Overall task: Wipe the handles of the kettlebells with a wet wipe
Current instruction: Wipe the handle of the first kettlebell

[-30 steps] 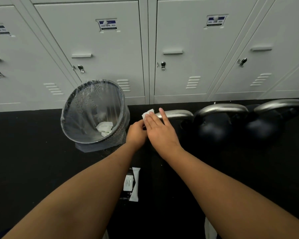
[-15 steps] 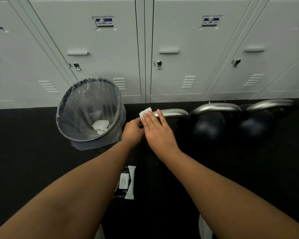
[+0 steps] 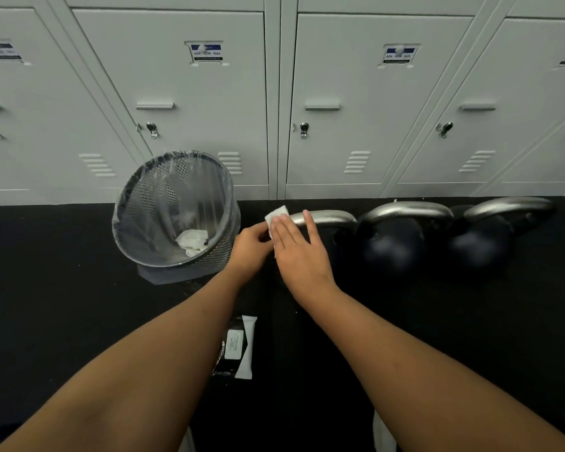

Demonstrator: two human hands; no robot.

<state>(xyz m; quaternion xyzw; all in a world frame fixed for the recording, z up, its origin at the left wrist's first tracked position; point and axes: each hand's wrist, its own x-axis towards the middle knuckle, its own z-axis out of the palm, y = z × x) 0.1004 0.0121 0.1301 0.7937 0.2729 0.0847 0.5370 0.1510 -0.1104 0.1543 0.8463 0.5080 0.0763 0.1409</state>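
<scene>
Item: wet wipe (image 3: 276,215), laid over the leftmost kettlebell handle (image 3: 330,218), on the floor (image 3: 62,288) by the lockers (image 3: 209,109). Our left hand (image 3: 250,246) pinched its edge; our right hand (image 3: 299,249) pressed it, fingers straight. We judged it best to wrap the wipe fully round, then slide it rightward.

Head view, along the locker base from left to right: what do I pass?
Mesh waste bin → left hand → first kettlebell handle → second kettlebell → third kettlebell. The wipe and right hand overlap the first handle, so unplaced.

Label (image 3: 206,53) on the locker door at eleven o'clock reading ARA GYM 0024, matching label (image 3: 400,55) on the door at one o'clock, digits too blurred, wipe pack (image 3: 238,345) at six o'clock, print illegible
</scene>
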